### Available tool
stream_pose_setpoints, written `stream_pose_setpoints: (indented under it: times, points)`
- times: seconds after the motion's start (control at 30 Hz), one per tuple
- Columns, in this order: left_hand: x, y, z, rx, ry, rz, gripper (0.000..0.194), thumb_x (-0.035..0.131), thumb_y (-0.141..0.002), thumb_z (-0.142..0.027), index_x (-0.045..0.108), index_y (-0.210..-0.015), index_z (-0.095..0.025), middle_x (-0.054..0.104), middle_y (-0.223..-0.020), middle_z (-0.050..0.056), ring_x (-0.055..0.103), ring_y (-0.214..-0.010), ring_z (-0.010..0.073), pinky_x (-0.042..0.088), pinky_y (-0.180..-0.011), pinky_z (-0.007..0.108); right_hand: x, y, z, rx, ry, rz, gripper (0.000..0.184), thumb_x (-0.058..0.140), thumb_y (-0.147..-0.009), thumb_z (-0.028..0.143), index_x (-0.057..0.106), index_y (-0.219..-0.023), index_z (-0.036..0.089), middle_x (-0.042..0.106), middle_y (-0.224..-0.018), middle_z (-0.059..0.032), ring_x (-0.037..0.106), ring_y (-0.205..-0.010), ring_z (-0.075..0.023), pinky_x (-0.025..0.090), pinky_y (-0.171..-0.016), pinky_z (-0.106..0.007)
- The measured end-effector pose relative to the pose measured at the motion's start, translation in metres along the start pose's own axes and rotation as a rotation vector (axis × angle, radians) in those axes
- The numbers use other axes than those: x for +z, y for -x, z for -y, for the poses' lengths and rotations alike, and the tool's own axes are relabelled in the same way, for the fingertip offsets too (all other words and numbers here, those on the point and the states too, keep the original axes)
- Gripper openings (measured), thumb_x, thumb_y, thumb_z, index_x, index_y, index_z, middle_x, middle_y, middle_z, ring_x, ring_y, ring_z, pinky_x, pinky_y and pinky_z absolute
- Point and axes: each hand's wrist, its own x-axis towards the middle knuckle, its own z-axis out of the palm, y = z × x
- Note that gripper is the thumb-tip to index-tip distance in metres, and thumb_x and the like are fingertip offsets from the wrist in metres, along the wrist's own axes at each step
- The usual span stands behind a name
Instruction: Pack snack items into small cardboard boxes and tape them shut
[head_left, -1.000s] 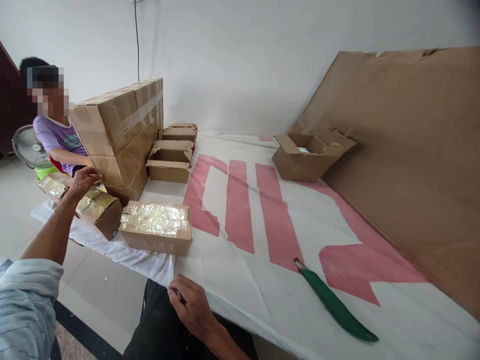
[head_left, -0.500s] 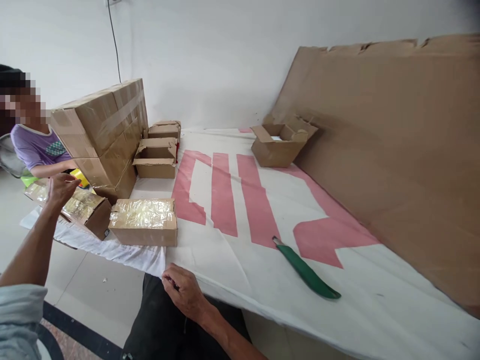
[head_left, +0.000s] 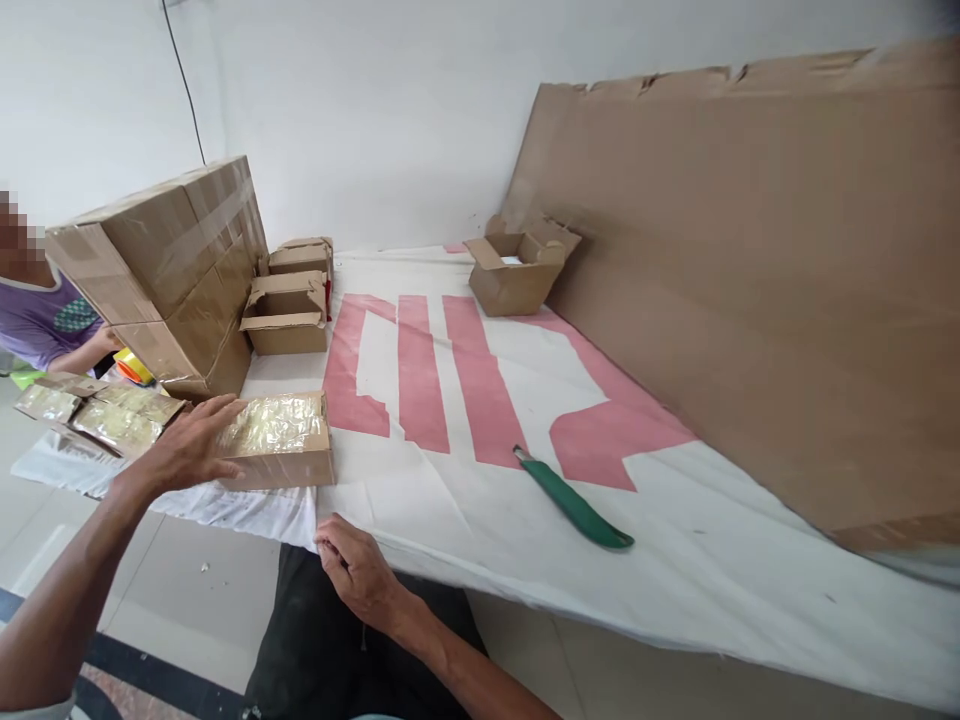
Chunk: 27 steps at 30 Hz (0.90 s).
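Note:
My left hand [head_left: 187, 445] is open, its fingers stretched over the left end of a tape-covered cardboard box [head_left: 300, 467]. Its thumb lies along the front side, though I cannot tell how firmly it touches. Another taped box [head_left: 127, 415] lies just left of that hand, partly hidden by it. At the table's front edge, my right hand [head_left: 360, 572] is closed with curled fingers against the white cloth [head_left: 420, 520]. Whatever may be inside those fingers is hidden. On the cloth to the right lies a green-handled tool [head_left: 581, 510] with a small metal tip.
Taped cartons [head_left: 169, 265] form a stack at the left, beside open boxes [head_left: 289, 325]. An open box [head_left: 517, 280] stands farther back, against a large leaning cardboard sheet [head_left: 735, 280]. A person in a purple top [head_left: 37, 315] is at far left, near a yellow tape roll [head_left: 133, 367].
My left hand has moved right and down, from above the far-left taped box onto the nearer one, and its fingers have opened. My right hand stays at the edge. The view has shifted right.

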Motion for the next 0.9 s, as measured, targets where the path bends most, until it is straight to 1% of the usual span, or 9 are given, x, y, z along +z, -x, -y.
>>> stream_pose_setpoints:
  times: [0.1, 0.23, 0.33, 0.47, 0.57, 0.63, 0.73, 0.83, 0.9]
  points:
    - [0.007, -0.017, 0.003, -0.028, -0.119, 0.102, 0.106, 0.089, -0.071, -0.045, 0.044, -0.165, -0.029, 0.040, -0.173, 0.019, 0.041, -0.156, 0.0460, 0.041, -0.119, 0.065, -0.007, 0.003, 0.003, -0.009, -0.015, -0.035, 0.024, 0.050, -0.097, 0.014, 0.065, -0.113, 0.023, 0.067, -0.098, -0.0055, 0.061, -0.078, -0.0167, 0.050, -0.070, -0.029]
    - [0.010, -0.028, 0.004, 0.060, -0.034, 0.072, 0.104, 0.088, -0.070, -0.040, 0.046, -0.163, -0.026, 0.051, -0.159, 0.019, 0.052, -0.145, 0.0437, 0.046, -0.117, 0.060, -0.022, 0.004, 0.013, -0.020, -0.069, -0.101, 0.028, 0.057, -0.096, 0.015, 0.064, -0.121, 0.024, 0.069, -0.105, -0.0052, 0.065, -0.078, -0.0165, 0.055, -0.068, -0.029]
    - [0.021, -0.025, -0.013, 0.111, 0.028, 0.004, 0.102, 0.089, -0.068, -0.039, 0.049, -0.161, -0.021, 0.053, -0.153, 0.020, 0.056, -0.139, 0.0432, 0.048, -0.118, 0.058, -0.039, 0.000, 0.028, -0.040, -0.077, -0.174, 0.022, 0.057, -0.099, 0.018, 0.065, -0.118, 0.025, 0.069, -0.105, -0.0043, 0.066, -0.080, -0.0167, 0.058, -0.072, -0.031]
    - [0.042, -0.011, -0.047, 0.154, 0.087, -0.084, 0.102, 0.092, -0.070, -0.042, 0.051, -0.161, -0.025, 0.052, -0.157, 0.019, 0.051, -0.144, 0.0465, 0.045, -0.120, 0.063, -0.069, -0.008, 0.039, -0.102, 0.079, -0.409, 0.024, 0.056, -0.103, 0.022, 0.063, -0.126, 0.025, 0.068, -0.115, -0.0081, 0.067, -0.093, -0.0206, 0.060, -0.078, -0.036]
    - [0.052, 0.000, -0.061, 0.182, 0.298, -0.124, 0.102, 0.093, -0.074, -0.053, 0.050, -0.163, -0.029, 0.045, -0.168, 0.017, 0.045, -0.153, 0.0459, 0.042, -0.125, 0.060, -0.092, -0.010, 0.032, -0.095, 0.217, -0.563, 0.033, 0.059, -0.104, 0.028, 0.058, -0.138, 0.025, 0.065, -0.126, -0.0121, 0.067, -0.104, -0.0245, 0.061, -0.084, -0.041]
    - [0.057, 0.005, -0.061, 0.129, 0.504, -0.189, 0.090, 0.086, -0.083, -0.058, 0.052, -0.161, -0.031, 0.043, -0.171, 0.015, 0.043, -0.156, 0.0427, 0.048, -0.122, 0.054, -0.105, -0.008, 0.023, -0.065, 0.265, -0.602, 0.040, 0.061, -0.104, 0.034, 0.056, -0.143, 0.025, 0.063, -0.132, -0.0136, 0.066, -0.109, -0.0264, 0.062, -0.087, -0.044]
    - [0.066, 0.012, -0.056, -0.051, 0.801, -0.299, 0.070, 0.079, -0.090, -0.060, 0.063, -0.150, -0.027, 0.054, -0.162, 0.016, 0.054, -0.149, 0.0390, 0.057, -0.110, 0.049, -0.122, -0.003, 0.009, 0.008, 0.284, -0.635, 0.046, 0.063, -0.104, 0.041, 0.055, -0.146, 0.026, 0.062, -0.136, -0.0144, 0.067, -0.112, -0.0281, 0.063, -0.087, -0.046]
    - [0.081, 0.019, -0.053, -0.185, 1.046, -0.377, 0.062, 0.085, -0.085, -0.057, 0.073, -0.134, -0.022, 0.067, -0.148, 0.017, 0.062, -0.140, 0.0381, 0.058, -0.108, 0.048, -0.133, 0.000, -0.003, 0.086, 0.263, -0.634, 0.049, 0.064, -0.102, 0.047, 0.057, -0.146, 0.026, 0.063, -0.138, -0.0145, 0.067, -0.119, -0.0301, 0.063, -0.090, -0.048]
    - [0.092, 0.023, -0.057, -0.209, 1.151, -0.422, 0.052, 0.089, -0.082, -0.053, 0.078, -0.121, -0.021, 0.069, -0.145, 0.017, 0.065, -0.137, 0.0370, 0.058, -0.108, 0.045, -0.138, -0.001, -0.007, 0.136, 0.220, -0.581, 0.051, 0.063, -0.102, 0.051, 0.058, -0.146, 0.026, 0.065, -0.140, -0.0146, 0.067, -0.123, -0.0314, 0.062, -0.094, -0.049]
